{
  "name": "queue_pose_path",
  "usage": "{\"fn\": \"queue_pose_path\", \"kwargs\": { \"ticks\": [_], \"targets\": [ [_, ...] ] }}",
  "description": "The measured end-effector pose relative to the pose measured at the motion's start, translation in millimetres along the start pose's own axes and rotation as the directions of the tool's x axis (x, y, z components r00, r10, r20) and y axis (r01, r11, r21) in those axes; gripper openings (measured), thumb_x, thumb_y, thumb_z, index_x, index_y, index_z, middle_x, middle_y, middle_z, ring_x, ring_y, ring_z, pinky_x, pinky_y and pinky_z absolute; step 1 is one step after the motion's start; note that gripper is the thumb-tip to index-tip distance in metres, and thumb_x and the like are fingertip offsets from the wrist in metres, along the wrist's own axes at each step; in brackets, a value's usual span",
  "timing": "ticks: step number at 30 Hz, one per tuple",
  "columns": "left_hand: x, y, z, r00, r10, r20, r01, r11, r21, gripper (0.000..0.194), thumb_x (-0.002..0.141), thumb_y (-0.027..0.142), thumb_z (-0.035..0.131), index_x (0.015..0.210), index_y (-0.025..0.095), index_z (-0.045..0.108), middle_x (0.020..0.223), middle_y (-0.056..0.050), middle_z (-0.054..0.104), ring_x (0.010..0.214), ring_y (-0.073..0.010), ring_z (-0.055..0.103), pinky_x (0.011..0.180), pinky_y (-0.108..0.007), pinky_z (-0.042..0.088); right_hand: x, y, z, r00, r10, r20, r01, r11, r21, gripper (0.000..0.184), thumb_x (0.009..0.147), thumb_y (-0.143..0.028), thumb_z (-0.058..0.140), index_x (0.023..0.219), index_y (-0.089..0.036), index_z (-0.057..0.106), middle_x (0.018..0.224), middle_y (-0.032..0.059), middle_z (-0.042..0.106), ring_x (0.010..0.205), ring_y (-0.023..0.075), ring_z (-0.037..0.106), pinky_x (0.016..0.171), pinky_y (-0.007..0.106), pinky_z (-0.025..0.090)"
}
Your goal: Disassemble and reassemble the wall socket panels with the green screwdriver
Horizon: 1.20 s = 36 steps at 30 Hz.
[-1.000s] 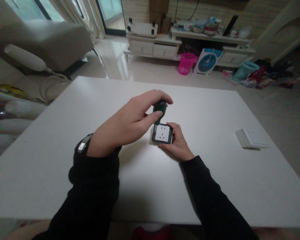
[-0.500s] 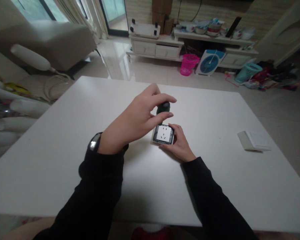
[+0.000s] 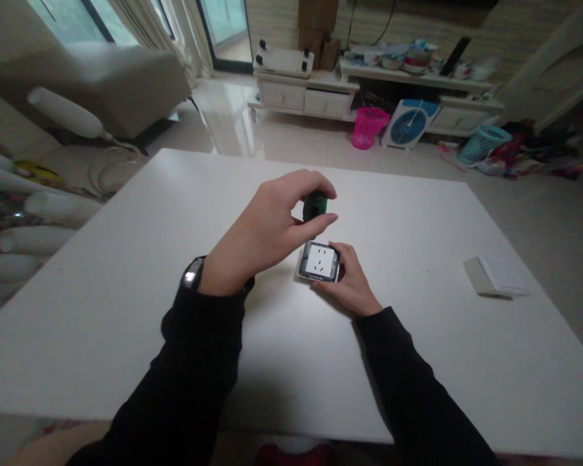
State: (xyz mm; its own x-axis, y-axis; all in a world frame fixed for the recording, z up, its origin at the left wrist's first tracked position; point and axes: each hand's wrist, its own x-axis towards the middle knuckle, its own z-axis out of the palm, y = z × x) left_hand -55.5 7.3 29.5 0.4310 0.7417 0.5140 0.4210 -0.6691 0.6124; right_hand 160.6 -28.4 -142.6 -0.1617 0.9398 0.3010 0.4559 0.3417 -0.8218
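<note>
My left hand (image 3: 267, 230) has thumb and fingers closed round the dark green handle of a screwdriver (image 3: 315, 206). The handle stands over the left side of a wall socket (image 3: 319, 261); its shaft and tip are hidden behind my thumb. The socket has a white face with slots and a dark frame, and lies face up on the white table (image 3: 291, 362). With thumb and fingers my right hand (image 3: 352, 278) grips the socket by its right side.
Two thin white pieces, perhaps cover plates (image 3: 498, 277), lie together on the table's right side. Beyond the far edge stand a pink basket (image 3: 369, 128), a blue fan (image 3: 411, 124) and a low cabinet (image 3: 304, 97). White padded tubes (image 3: 63, 208) are at the left.
The fingers of my left hand have lifted and closed again around the screwdriver handle. My right hand keeps its hold on the socket. The whole view has shifted slightly.
</note>
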Motion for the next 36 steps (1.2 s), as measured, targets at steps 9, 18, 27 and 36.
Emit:
{"fn": "queue_pose_path", "kwargs": {
  "ticks": [9, 18, 27, 36],
  "targets": [
    [0, -9, 4.6, 0.996, -0.038, -0.083, 0.032, 0.997, -0.066, 0.028, 0.09, 0.021, 0.068, 0.118, 0.021, 0.071, 0.107, -0.007, 0.072, 0.095, -0.0212, 0.069, 0.071, -0.031, 0.061, -2, -2, -1, 1.0, 0.011, 0.003, -0.011, 1.0, 0.004, 0.087, 0.063, -0.029, 0.092, 0.14, -0.03, 0.05, 0.138, 0.0106, 0.051, 0.132, 0.0339, 0.052, 0.116, 0.058, 0.045],
    [2, -11, 12.4, 0.997, -0.02, -0.074, 0.013, 0.995, -0.094, 0.021, 0.092, 0.021, 0.063, 0.111, 0.022, 0.073, 0.112, -0.007, 0.068, 0.1, -0.0215, 0.066, 0.072, -0.031, 0.061, -2, -2, 0, 1.0, -0.002, 0.004, 0.002, 1.0, 0.004, 0.087, 0.064, -0.029, 0.091, 0.141, -0.031, 0.05, 0.138, 0.0104, 0.051, 0.132, 0.0334, 0.053, 0.116, 0.058, 0.045],
    [2, -10, 9.4, 0.998, -0.009, -0.065, 0.005, 0.998, -0.065, 0.029, 0.096, 0.018, 0.055, 0.117, 0.023, 0.075, 0.108, -0.007, 0.073, 0.1, -0.0219, 0.068, 0.082, -0.035, 0.06, -3, 1, 0, 1.0, 0.002, 0.01, -0.002, 1.0, -0.005, 0.088, 0.063, -0.028, 0.092, 0.14, -0.032, 0.05, 0.139, 0.01, 0.051, 0.132, 0.034, 0.053, 0.115, 0.059, 0.045],
    [4, -8, 14.0, 0.995, 0.037, -0.092, -0.044, 0.996, -0.074, 0.013, 0.093, 0.027, 0.069, 0.102, 0.021, 0.076, 0.106, -0.006, 0.079, 0.101, -0.0218, 0.071, 0.085, -0.036, 0.057, -3, -5, 0, 0.999, 0.029, 0.019, -0.029, 0.999, 0.017, 0.088, 0.063, -0.027, 0.091, 0.141, -0.032, 0.049, 0.139, 0.01, 0.05, 0.133, 0.0333, 0.052, 0.116, 0.058, 0.045]
  ]
}}
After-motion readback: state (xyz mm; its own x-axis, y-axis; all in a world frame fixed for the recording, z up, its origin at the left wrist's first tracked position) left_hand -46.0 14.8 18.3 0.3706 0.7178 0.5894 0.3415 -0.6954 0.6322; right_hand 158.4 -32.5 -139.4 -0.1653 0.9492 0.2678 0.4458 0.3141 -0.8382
